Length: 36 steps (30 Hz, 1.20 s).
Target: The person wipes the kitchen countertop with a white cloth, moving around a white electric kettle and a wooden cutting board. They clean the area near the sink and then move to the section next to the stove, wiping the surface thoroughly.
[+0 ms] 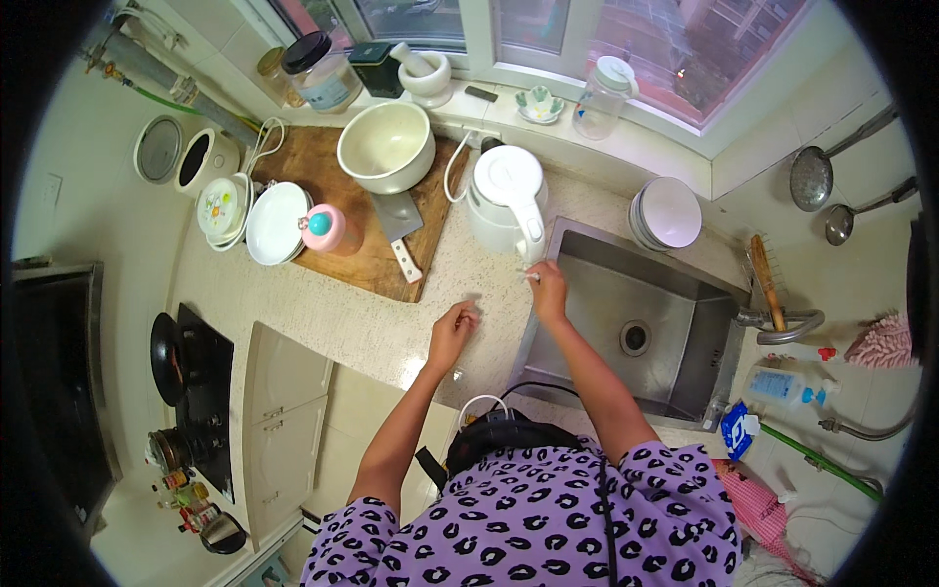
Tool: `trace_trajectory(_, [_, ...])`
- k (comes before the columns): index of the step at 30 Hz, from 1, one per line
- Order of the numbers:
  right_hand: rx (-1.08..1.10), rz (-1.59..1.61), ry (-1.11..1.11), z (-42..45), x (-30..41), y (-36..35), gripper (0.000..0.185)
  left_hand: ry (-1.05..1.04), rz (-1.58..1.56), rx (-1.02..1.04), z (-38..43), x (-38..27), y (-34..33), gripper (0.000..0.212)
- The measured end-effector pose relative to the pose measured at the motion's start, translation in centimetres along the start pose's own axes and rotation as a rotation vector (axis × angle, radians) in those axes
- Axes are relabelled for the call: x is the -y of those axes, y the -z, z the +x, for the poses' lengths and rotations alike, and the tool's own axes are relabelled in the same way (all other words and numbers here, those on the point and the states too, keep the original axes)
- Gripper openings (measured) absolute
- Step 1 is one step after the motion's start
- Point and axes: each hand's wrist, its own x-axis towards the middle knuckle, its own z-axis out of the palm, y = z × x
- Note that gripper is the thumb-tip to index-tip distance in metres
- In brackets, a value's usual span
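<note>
My right hand [550, 293] pinches a small white object [531, 276], too small to name, at the left rim of the steel sink [554, 242]. Just beyond those fingers stands a white electric kettle [506, 194], its lid down and its handle towards me. Over the speckled countertop [484, 275], my left hand [451, 336] is half curled and blurred at the fingertips; whether it holds anything is unclear. To the left, a wooden cutting board [367, 257] carries a cleaver [400, 227], a cream bowl [386, 147] and a pink bottle [330, 229].
White plates [275, 224] are stacked left, bowls [666, 213] behind the sink. A mortar and pestle [425, 77] and a clear jug [603, 99] line the windowsill. A faucet [792, 326] reaches in from the right. A black wok [167, 359] sits by the cooktop [202, 396].
</note>
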Motion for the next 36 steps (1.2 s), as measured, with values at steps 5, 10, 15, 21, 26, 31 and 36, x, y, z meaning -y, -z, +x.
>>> trace_trajectory(5, [0.163,-0.002,0.173,-6.1,3.4,-2.2,0.019,0.07,0.008,-0.041,-3.8,3.5,3.5,0.032])
trace_trajectory(10, [0.07,-0.162,0.234,-6.9,4.8,-0.9,0.028,-0.194,0.523,-0.12,-4.1,2.2,5.4,0.037])
trace_trajectory(15, [0.249,-0.143,0.241,-6.6,3.7,-2.8,0.039,-0.29,0.815,-0.07,-3.1,3.8,6.0,0.039])
trace_trajectory(21, [0.276,-0.254,0.333,-1.6,7.9,-8.4,0.049,-0.345,0.906,-0.067,-2.5,4.4,6.1,0.036])
trace_trajectory(26, [0.247,-0.354,0.363,2.6,7.6,-10.3,0.049,-0.385,0.92,-0.086,-2.2,4.4,6.1,0.038])
trace_trajectory(31, [0.193,-0.37,0.334,-1.1,4.4,-5.4,0.046,-0.324,0.95,-0.054,-2.4,4.0,6.3,0.037])
trace_trajectory(36, [0.138,-0.51,0.168,-1.3,0.2,-0.5,0.042,-0.358,0.943,-0.076,-2.3,4.4,6.1,0.037])
